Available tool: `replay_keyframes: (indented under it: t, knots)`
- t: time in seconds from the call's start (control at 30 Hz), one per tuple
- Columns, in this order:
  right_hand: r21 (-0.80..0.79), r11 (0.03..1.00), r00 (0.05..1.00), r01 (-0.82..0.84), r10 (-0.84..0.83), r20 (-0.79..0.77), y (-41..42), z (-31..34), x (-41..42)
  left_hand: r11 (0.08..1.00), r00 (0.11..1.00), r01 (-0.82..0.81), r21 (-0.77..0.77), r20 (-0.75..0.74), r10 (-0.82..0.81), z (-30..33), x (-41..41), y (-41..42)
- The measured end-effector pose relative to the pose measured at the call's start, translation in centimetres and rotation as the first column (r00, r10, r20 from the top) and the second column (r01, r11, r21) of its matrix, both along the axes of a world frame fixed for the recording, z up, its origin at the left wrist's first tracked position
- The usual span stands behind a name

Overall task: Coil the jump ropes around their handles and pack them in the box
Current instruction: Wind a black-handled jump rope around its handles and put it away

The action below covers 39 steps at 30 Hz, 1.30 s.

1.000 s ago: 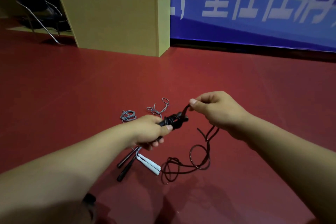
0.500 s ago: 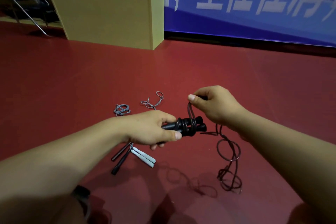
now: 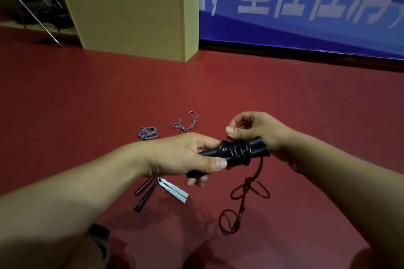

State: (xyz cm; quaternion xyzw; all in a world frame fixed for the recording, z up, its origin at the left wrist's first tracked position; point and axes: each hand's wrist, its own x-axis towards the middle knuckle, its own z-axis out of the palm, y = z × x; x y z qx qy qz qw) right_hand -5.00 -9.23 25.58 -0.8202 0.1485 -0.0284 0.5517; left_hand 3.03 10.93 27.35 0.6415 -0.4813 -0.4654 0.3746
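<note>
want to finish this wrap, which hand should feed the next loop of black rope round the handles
Right. The right hand already pinches the black rope above the coils, while the left hand grips the handles.

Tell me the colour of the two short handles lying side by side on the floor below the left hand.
Pale grey-white handles, seen in the head view.

From my feed I see a dark red floor (image 3: 284, 98), a blue banner (image 3: 306, 35) with white characters along the back wall, and a folding chair's metal legs (image 3: 32, 17) at far left, dimly lit.
</note>
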Motion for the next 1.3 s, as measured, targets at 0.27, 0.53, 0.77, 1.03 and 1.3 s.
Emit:
replay_keyframes:
  t: [0.27, 0.53, 0.77, 1.03, 1.3]
  knots:
    - [-0.019, 0.999, 0.997, -0.028, 0.027, -0.068, 1.0, -0.5, 0.1, 0.959, 0.959, -0.236, -0.159, -0.197, 0.203, -1.0, 0.5, -0.6]
    - [0.295, 0.938, 0.974, 0.181, -0.13, -0.184, 4.8, -0.4, 1.5, 0.782, 0.81, -0.586, -0.211, -0.161, 0.564, -2.5, 1.9, -1.7]
    - [0.289, 0.944, 0.976, 0.16, -0.107, -0.19, 6.1, -0.2, 2.0, 0.69, 0.704, -0.684, -0.238, 0.031, 0.709, -3.6, 3.4, -1.7]
    - [0.074, 0.997, 0.974, -0.027, 0.042, -0.221, 6.1, -0.5, 1.8, 0.611, 0.575, -0.738, -0.286, 0.208, 0.791, -4.3, 4.6, -1.5]
    - [0.068, 0.997, 0.979, 0.024, -0.01, -0.202, 6.4, -0.1, 2.0, 0.538, 0.423, -0.796, -0.279, 0.378, 0.823, -5.4, 6.4, -1.3]
